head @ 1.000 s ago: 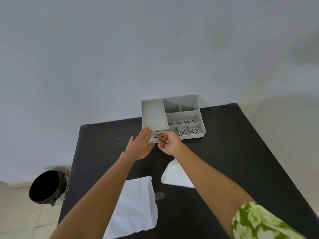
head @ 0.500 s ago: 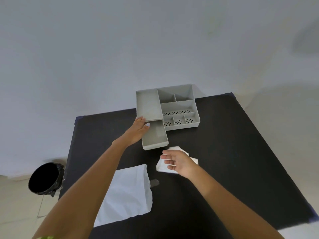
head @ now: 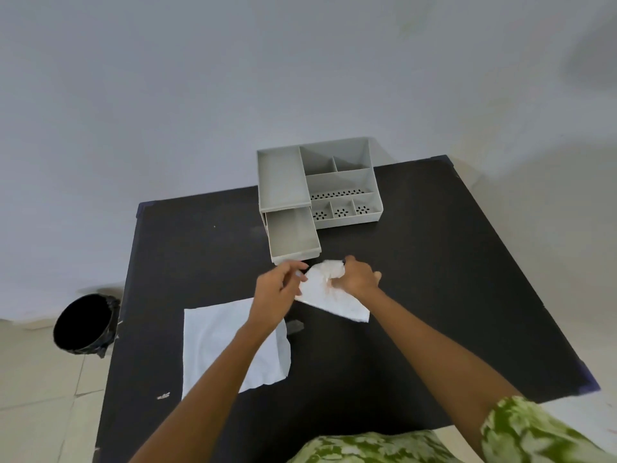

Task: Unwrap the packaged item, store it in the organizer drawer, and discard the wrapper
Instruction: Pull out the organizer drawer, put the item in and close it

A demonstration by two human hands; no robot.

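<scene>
A white paper-wrapped package (head: 329,292) lies on the black table (head: 434,279) just in front of the grey organizer (head: 340,182). The organizer's drawer (head: 293,235) is pulled out toward me and looks empty. My right hand (head: 359,279) is closed on the package's upper right part. My left hand (head: 278,289) pinches the package's left edge with its fingertips. What is inside the wrapping is hidden.
A second flat white paper sheet (head: 230,342) lies on the table under my left forearm. A small dark object (head: 295,325) sits beside it. A black bin (head: 83,324) stands on the floor left of the table.
My left hand left the organizer and came down to the package. My right hand closed on the package. The drawer stands pulled further out than a second ago.
</scene>
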